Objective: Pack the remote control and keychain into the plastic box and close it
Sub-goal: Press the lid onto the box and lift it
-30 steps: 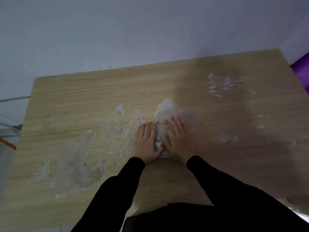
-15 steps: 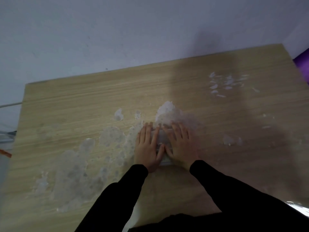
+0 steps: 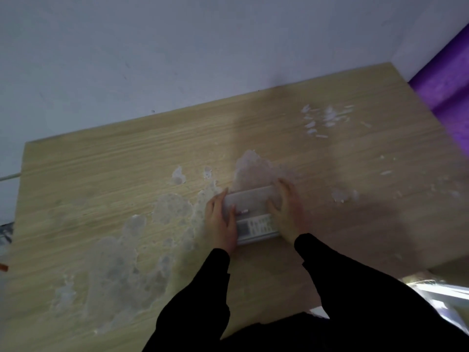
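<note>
A clear plastic box (image 3: 251,203) lies on the wooden table (image 3: 127,174), its lid down. Through the plastic I see a white remote control (image 3: 256,227) along the near side and a small reddish item (image 3: 242,212), perhaps the keychain. My left hand (image 3: 220,222) grips the box's left end, thumb on the lid. At the right end my right hand (image 3: 286,212) clasps the box, fingers over the far corner.
The tabletop has large patches of peeled, whitish surface (image 3: 127,250) left of the box and small flakes (image 3: 324,118) at the far right. A pale wall runs behind the table. A purple object (image 3: 446,80) stands at the right edge.
My hands lay flat side by side on top of the box; now they have parted to its two ends, uncovering the lid and the remote inside.
</note>
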A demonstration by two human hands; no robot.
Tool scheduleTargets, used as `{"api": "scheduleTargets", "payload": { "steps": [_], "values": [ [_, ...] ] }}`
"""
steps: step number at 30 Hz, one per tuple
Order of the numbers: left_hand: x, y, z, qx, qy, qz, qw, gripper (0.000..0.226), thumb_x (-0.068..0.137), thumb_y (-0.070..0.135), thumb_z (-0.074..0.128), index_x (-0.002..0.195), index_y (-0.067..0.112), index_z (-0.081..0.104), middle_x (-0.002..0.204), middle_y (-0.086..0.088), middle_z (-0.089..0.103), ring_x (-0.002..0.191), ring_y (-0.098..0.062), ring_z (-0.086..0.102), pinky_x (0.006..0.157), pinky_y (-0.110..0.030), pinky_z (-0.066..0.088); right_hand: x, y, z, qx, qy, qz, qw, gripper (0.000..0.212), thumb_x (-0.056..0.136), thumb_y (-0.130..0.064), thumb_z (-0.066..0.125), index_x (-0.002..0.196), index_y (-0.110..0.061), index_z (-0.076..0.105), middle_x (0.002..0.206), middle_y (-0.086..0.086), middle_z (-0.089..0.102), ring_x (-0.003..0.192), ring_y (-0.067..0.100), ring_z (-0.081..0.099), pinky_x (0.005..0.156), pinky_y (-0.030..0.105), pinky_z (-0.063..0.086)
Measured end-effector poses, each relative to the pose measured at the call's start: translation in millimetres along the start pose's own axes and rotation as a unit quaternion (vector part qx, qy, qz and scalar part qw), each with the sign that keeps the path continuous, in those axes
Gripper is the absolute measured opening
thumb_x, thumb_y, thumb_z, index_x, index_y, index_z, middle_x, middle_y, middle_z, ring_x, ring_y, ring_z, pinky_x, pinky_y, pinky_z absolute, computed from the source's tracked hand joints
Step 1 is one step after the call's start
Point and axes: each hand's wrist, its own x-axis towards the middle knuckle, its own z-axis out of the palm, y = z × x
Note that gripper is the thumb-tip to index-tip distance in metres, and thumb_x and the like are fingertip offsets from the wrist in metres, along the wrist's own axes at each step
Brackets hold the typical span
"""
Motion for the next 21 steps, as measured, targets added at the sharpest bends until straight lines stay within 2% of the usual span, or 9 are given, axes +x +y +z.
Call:
{"api": "scheduleTargets", "payload": {
  "steps": [1,4,7,10,11,15,17,19,21],
  "values": [
    [0,0,-1,0.008,-0.009,0.0,1.0,0.041,0.093,0.018,0.052,0.134,0.017,0.047,0.126,-0.009,0.05,0.118,-0.022,0.05,0.105,-0.033,0.042,-4,0,-1,0.034,0.028,0.038,0.998,0.045,0.086,-0.018,0.061,0.129,-0.011,0.047,0.133,0.014,0.049,0.12,0.026,0.048,0.099,0.024,0.036],
    [0,-3,-1,0.022,-0.035,-0.013,0.999,0.05,0.091,0.018,0.055,0.138,0.014,0.039,0.134,-0.011,0.047,0.127,-0.024,0.044,0.11,-0.034,0.036,-19,3,1,0.094,0.059,0.099,0.989,0.045,0.089,-0.021,0.057,0.132,-0.017,0.043,0.127,0.001,0.05,0.112,0.013,0.049,0.092,0.025,0.038],
    [4,-7,-1,0.044,-0.03,-0.026,0.998,0.051,0.088,0.027,0.059,0.134,0.011,0.043,0.137,-0.011,0.048,0.129,-0.025,0.042,0.112,-0.038,0.035,-32,7,2,0.162,0.088,0.136,0.973,0.04,0.09,-0.018,0.057,0.129,-0.015,0.046,0.119,-0.003,0.053,0.106,0.012,0.054,0.086,0.023,0.043],
    [4,-9,1,0.017,-0.006,-0.031,0.999,0.037,0.087,0.024,0.061,0.121,0.011,0.055,0.125,-0.011,0.056,0.118,-0.025,0.051,0.103,-0.034,0.04,-35,10,0,0.192,0.117,0.168,0.96,0.017,0.092,-0.026,0.056,0.108,-0.021,0.057,0.1,0.0,0.064,0.082,0.005,0.06,0.064,0.004,0.043],
    [5,-5,3,-0.002,0.005,-0.045,0.999,0.033,0.087,0.021,0.06,0.118,0.01,0.057,0.121,-0.012,0.058,0.113,-0.026,0.053,0.099,-0.032,0.042,-34,11,-2,0.206,0.119,0.171,0.956,0.013,0.092,-0.027,0.054,0.105,-0.023,0.057,0.095,-0.003,0.065,0.079,0.001,0.058,0.059,0.001,0.043],
    [12,17,18,-0.089,0.023,-0.091,0.992,0.022,0.089,0.012,0.058,0.109,0.006,0.061,0.103,-0.012,0.065,0.097,-0.03,0.062,0.084,-0.041,0.052,-22,16,-23,0.214,0.113,0.145,0.959,0.015,0.098,-0.02,0.043,0.108,-0.021,0.054,0.093,-0.009,0.06,0.082,0.005,0.057,0.06,0.006,0.042],
    [20,31,30,-0.106,0.011,-0.107,0.988,0.017,0.091,0.017,0.056,0.104,0.007,0.061,0.095,-0.008,0.064,0.089,-0.029,0.064,0.07,-0.03,0.054,-10,24,-40,0.179,0.111,0.13,0.969,0.019,0.099,-0.02,0.039,0.11,-0.018,0.054,0.097,-0.002,0.06,0.086,0.012,0.055,0.062,0.015,0.038],
    [26,49,48,-0.146,-0.013,-0.144,0.979,0.022,0.094,0.026,0.051,0.104,0.007,0.058,0.094,-0.007,0.061,0.079,-0.016,0.062,0.055,-0.01,0.048,6,37,-62,0.151,0.11,0.123,0.975,0.02,0.099,-0.021,0.038,0.108,-0.015,0.054,0.099,0.004,0.061,0.088,0.016,0.055,0.063,0.019,0.034],
    [31,69,71,-0.15,-0.053,-0.168,0.973,0.03,0.096,0.034,0.045,0.11,0.01,0.053,0.098,-0.008,0.06,0.078,-0.013,0.058,0.053,-0.011,0.045,29,50,-85,0.162,0.113,0.129,0.972,0.018,0.098,-0.02,0.041,0.107,-0.011,0.054,0.1,0.008,0.061,0.089,0.019,0.055,0.067,0.021,0.035]
  ]
}}
